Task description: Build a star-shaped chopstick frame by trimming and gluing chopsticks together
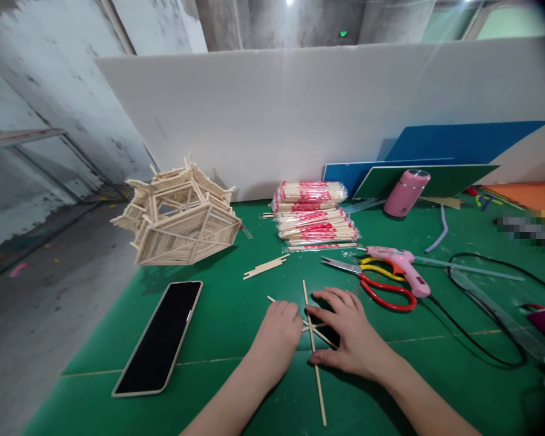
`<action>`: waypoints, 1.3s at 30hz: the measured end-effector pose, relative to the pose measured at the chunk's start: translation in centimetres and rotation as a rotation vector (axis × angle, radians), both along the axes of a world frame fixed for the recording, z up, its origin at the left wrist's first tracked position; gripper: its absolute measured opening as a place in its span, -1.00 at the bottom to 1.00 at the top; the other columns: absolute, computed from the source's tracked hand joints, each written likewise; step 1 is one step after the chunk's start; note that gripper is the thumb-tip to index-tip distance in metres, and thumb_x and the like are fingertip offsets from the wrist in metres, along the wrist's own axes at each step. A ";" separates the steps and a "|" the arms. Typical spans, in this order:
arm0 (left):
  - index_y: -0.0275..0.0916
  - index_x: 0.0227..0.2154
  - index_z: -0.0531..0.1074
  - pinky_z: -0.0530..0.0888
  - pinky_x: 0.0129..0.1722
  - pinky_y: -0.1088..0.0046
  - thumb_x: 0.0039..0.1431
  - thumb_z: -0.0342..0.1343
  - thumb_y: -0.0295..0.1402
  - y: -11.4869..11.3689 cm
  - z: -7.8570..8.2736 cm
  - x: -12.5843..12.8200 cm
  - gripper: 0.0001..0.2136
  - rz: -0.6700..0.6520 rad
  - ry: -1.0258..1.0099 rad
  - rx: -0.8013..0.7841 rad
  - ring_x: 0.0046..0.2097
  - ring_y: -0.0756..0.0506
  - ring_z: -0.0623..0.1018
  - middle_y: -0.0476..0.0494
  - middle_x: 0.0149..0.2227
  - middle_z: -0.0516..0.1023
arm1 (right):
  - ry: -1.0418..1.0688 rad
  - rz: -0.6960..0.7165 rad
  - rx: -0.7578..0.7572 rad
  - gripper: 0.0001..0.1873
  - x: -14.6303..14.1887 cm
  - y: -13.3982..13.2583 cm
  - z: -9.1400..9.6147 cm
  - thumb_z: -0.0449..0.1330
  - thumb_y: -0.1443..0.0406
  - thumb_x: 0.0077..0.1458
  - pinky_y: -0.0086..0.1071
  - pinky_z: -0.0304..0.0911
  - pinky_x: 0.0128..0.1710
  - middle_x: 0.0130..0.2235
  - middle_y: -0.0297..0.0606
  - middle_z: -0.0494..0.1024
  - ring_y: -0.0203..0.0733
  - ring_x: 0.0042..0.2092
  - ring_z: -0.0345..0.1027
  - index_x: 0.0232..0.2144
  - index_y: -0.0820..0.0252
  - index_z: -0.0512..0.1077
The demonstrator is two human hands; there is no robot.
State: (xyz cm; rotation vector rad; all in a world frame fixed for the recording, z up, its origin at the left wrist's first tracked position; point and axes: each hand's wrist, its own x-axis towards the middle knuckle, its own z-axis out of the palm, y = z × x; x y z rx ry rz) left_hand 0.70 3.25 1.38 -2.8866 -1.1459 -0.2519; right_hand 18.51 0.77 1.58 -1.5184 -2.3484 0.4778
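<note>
Several wooden chopsticks lie crossed on the table in front of me, with one long chopstick [318, 387] running away from me across the others. My left hand [279, 333] is closed at the left side of the crossing, its fingers curled over a thin chopstick [271, 299] whose end sticks out beyond the knuckles. On the other side, my right hand [345, 333] has its fingers spread over the crossing. Its thumb and a fingertip touch the long chopstick. The left fingertips and part of the crossed sticks are hidden.
A stick-built model [186, 224] stands at the back left, a phone [158, 339] nearer me. Wrapped chopstick bundles [313, 212] and short sticks [266, 266] lie ahead. Scissors [386, 287], a corded pink glue gun [406, 266] and a pink bottle [406, 194] are on the right.
</note>
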 end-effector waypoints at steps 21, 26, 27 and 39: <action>-0.32 0.08 0.10 0.07 0.05 0.06 0.15 -0.19 -0.19 -3.3 0.5 -2.9 -0.53 0.044 -0.002 0.002 0.15 -0.23 0.11 -0.30 0.14 0.13 | -0.004 -0.005 0.001 -0.21 0.3 -0.5 0.4 0.12 -0.16 -0.27 0.00 -0.14 0.05 0.11 -0.17 0.15 0.09 0.13 -0.13 0.02 -0.01 0.22; -0.32 0.15 -0.09 -0.05 0.08 -0.02 0.13 -0.25 -0.06 -3.6 -0.2 -3.0 -0.40 0.041 0.051 -0.001 0.18 -0.26 0.02 -0.32 0.18 0.02 | -0.021 0.002 -0.023 -0.21 0.3 -0.4 0.3 0.12 -0.16 -0.27 0.01 -0.19 0.06 0.12 -0.18 0.12 0.09 0.14 -0.16 0.02 -0.03 0.22; -0.31 0.15 -0.09 -0.05 0.07 -0.03 0.13 -0.26 -0.05 -3.6 -0.2 -2.9 -0.40 0.037 0.059 -0.009 0.18 -0.26 0.02 -0.32 0.19 0.01 | -0.021 0.002 -0.025 -0.22 0.3 -0.4 0.3 0.12 -0.16 -0.27 0.01 -0.19 0.06 0.12 -0.19 0.12 0.09 0.15 -0.17 0.02 -0.04 0.22; -0.35 0.15 -0.09 -0.12 0.04 -0.16 0.11 -0.37 0.02 -3.5 0.1 -2.4 -0.35 0.049 0.089 -0.184 0.20 -0.29 -0.06 -0.35 0.20 -0.11 | -0.035 0.001 0.003 -0.22 0.2 -0.3 -0.1 0.12 -0.17 -0.28 0.00 -0.19 0.06 0.12 -0.19 0.14 0.09 0.14 -0.15 0.01 -0.04 0.23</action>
